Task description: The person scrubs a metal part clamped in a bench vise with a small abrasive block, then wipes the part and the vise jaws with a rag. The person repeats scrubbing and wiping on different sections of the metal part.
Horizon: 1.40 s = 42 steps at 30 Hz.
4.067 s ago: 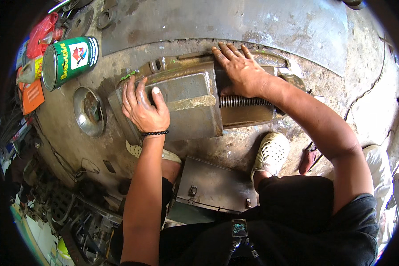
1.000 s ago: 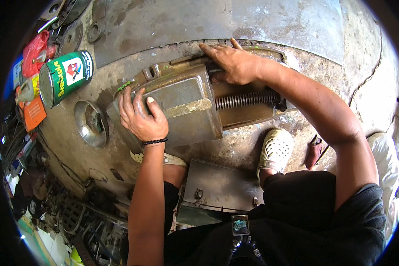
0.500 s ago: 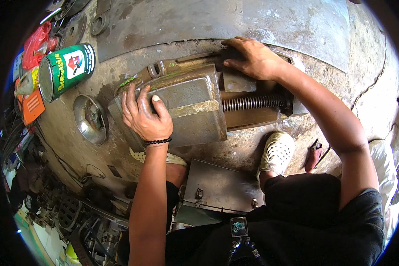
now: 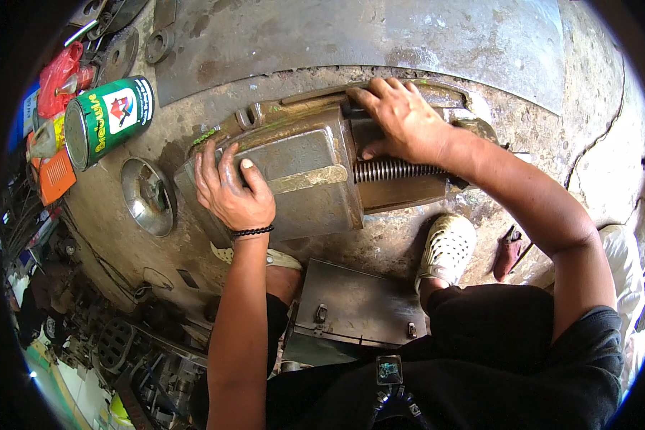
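Note:
A large, worn machine vise (image 4: 294,154) lies on the floor in front of me, with a threaded screw (image 4: 398,170) along its open channel. My left hand (image 4: 231,190) rests on the left end of its flat-topped body, fingers spread. Over the channel's far side, my right hand (image 4: 403,123) curls round a dark metal block (image 4: 366,133), thumb on the near side and fingers on the far side. Most of that block is hidden under the hand.
A green paint can (image 4: 111,120) lies tilted at left, near a shiny metal bowl (image 4: 147,196) and an orange scraper (image 4: 52,177). Beyond the vise lies a flat metal sheet (image 4: 287,36). A metal box (image 4: 362,301) sits between my feet; a reddish tool (image 4: 508,254) lies at right.
My right hand has shifted slightly left and nearer, now covering most of the block and part of the screw. My left hand stays on the vise.

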Motion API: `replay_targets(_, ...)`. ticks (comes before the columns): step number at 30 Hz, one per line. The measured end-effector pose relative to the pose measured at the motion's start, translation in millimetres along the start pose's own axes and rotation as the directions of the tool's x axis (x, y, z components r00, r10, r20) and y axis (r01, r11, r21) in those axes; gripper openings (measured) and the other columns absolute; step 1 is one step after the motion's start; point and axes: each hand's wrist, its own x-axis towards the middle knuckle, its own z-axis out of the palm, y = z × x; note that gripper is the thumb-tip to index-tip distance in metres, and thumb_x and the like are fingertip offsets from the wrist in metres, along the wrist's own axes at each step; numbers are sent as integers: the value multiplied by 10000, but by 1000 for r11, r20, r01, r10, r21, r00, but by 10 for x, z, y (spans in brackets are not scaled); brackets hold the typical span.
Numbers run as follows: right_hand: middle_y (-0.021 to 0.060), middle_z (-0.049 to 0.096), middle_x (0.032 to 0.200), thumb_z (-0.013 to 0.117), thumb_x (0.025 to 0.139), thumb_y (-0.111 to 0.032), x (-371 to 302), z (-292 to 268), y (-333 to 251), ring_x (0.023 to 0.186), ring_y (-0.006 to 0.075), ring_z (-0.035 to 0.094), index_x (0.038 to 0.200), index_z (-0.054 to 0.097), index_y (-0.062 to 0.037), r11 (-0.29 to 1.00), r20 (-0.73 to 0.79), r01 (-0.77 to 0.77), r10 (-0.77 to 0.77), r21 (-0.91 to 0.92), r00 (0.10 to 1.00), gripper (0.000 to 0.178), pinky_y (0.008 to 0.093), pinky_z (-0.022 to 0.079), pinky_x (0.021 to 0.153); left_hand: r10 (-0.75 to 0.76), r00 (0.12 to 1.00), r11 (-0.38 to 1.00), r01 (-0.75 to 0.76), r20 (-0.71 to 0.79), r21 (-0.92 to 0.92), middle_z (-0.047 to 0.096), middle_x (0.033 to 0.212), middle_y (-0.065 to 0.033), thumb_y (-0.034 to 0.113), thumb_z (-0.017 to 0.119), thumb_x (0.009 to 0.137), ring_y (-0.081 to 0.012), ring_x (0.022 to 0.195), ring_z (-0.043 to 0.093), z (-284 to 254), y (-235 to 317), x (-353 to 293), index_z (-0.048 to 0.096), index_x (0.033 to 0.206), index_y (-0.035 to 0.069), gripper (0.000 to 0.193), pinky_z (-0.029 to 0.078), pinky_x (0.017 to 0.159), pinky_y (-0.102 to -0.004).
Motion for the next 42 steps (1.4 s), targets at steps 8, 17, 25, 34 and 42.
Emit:
replay_targets(8,177,506,1366,845,777,-436,-3,27,-184,1336,334,471,1504,414,-60,998,104,-57,59,-20,993,925,505,394,1110,5,1000,1000,-5,3,13,577,1402,-117,332,516,980,-386,1342,470,6,-8,-17,697,1163,116,337,335,1097,-540)
replay_targets(17,174,521,1348,857,763,-432,121,-50,-115,1333,346,480,1442,455,-67,997,124,-71,72,-7,990,869,519,378,1127,9,1000,1000,-9,-9,2,576,1402,-119,333,508,989,-384,1337,476,8,-1,-6,704,1156,122,333,342,1086,-537)
replay_targets(25,207,486,1379,854,761,-412,123,-110,-155,1323,369,478,1529,344,-56,996,225,-85,82,4,971,988,539,384,1111,-8,1000,1000,8,5,7,574,1402,-113,327,507,984,-381,1349,464,5,-4,-22,701,1158,122,332,337,1089,-546)
replay_targets(34,186,499,1407,889,724,-386,190,-76,-81,1353,349,472,1534,353,-63,999,271,-38,31,20,962,1023,511,382,1137,5,1000,1000,-5,-15,-11,571,1411,-118,342,518,975,-385,1344,469,7,-13,-8,700,1157,119,340,333,1093,-542)
replay_targets(42,161,564,1325,888,694,-463,181,-6,-52,1315,337,515,1410,498,-56,1000,176,-2,6,-25,984,911,495,410,1100,3,1000,1000,-3,-23,-2,575,1404,-127,337,523,970,-381,1338,475,19,-11,-9,701,1147,113,337,336,1090,-539)
